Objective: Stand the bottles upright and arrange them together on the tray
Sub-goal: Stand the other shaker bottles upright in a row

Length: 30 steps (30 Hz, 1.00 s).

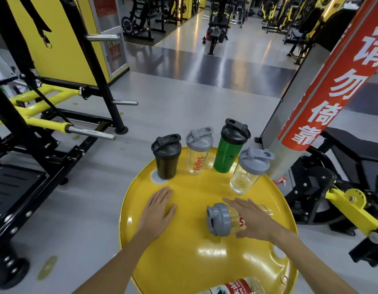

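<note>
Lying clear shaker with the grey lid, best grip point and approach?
Grip the clear body just behind the grey lid, coming from above, where the right hand hovers. It lies on its side on the yellow tray, lid pointing left, so the round barrel is exposed on top.

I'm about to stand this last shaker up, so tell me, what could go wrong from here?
1. The lying clear shaker is round; the right hand rests on it open, not gripping, so it might roll across the yellow tray.
2. The upright clear shaker stands close by near the rim; swinging the lying one up could knock it off.
3. A water bottle also lies at the near edge and could roll away.
</note>
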Motion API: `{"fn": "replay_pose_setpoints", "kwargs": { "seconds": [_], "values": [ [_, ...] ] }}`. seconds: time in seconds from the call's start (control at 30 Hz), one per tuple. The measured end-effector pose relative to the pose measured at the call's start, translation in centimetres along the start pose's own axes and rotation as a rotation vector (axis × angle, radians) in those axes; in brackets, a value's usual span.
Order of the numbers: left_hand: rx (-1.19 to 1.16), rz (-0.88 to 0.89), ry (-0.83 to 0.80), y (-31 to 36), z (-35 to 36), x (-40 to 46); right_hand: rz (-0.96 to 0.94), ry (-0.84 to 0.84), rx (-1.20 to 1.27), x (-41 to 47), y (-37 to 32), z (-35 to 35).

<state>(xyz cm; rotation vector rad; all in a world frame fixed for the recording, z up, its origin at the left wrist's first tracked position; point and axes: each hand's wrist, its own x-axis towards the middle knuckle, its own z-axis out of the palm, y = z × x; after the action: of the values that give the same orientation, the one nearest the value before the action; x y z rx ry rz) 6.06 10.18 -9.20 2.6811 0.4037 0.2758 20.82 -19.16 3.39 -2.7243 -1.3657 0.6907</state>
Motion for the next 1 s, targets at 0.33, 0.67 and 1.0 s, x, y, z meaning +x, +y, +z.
{"fn": "replay_pose_setpoints", "kwargs": {
  "seconds": [0.33,0.67,1.0],
  "values": [
    [-0.021,0.011,0.011,0.1,-0.2,0.0,0.062,0.212,0.099,-0.1,-1.5,-0.2],
    [-0.019,0.007,0.004,0.0,-0.2,0.0,-0.035,0.471,0.836,0.3,-5.1,-7.3],
    [-0.007,-0.009,0.006,0.2,-0.4,0.0,0.153,0.548,1.194,6.2,-5.9,-4.6]
  ]
}}
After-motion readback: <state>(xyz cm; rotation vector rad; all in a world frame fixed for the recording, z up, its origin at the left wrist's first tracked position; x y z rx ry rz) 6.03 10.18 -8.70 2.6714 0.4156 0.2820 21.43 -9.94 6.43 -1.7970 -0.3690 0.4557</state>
